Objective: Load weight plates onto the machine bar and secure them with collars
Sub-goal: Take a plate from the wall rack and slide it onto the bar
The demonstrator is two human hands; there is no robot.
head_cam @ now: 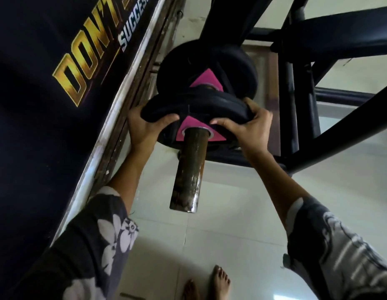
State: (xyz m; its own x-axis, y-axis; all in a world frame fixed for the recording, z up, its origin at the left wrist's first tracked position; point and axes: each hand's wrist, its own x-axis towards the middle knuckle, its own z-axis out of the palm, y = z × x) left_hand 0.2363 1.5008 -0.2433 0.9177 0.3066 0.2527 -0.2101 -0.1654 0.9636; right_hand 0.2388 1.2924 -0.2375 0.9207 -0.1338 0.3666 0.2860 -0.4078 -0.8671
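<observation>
A rusty brown machine bar (189,169) points toward me, its free end bare. A black weight plate (194,105) with a pink triangular label (189,124) sits on the bar, tilted. My left hand (145,124) grips the plate's left rim. My right hand (244,126) grips its right rim, thumb lying on the face near the label. Behind it a second black plate (238,61) with a pink label (206,80) sits further along the bar. No collar is visible.
A dark banner (47,83) with gold lettering in a worn pale frame (114,118) stands close on the left. The machine's black steel frame (296,94) crosses the top and right. Pale floor tiles (231,213) lie below, with bare feet (218,280) at the bottom.
</observation>
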